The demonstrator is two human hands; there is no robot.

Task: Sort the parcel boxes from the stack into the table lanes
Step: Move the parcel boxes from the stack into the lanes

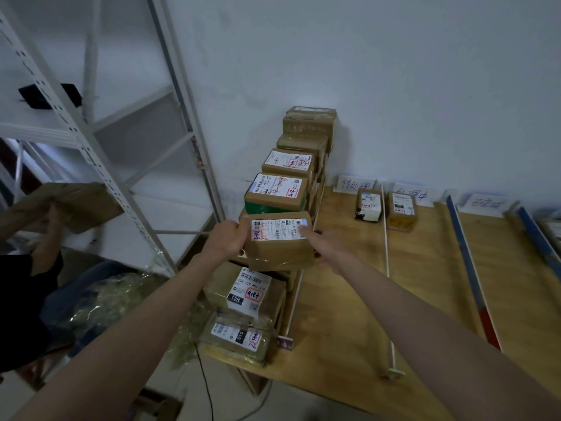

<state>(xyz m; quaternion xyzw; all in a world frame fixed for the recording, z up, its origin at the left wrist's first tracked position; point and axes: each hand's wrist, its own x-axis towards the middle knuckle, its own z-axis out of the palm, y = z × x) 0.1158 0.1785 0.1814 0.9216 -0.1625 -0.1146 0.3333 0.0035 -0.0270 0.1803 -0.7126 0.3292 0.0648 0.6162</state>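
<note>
A brown parcel box [277, 249] with a white label is lifted above the stack of parcels [277, 196] along the table's left edge. My left hand [226, 238] grips its left side, and my right hand [321, 249] grips its right side with the thumb on the label. More labelled boxes lie below it, one marked 15H [249, 291] and a plastic-wrapped one [236, 337]. The wooden table [425, 284] is split into lanes by thin rails. One small box [368, 205] sits in the first lane, another [401, 211] in the second.
Paper signs [355, 184] stand against the wall at each lane's far end. A white metal shelving rack [130, 165] stands at the left. Another person's hand [53, 214] holds a cardboard box there. Crumpled plastic wrap [115, 299] lies on the floor.
</note>
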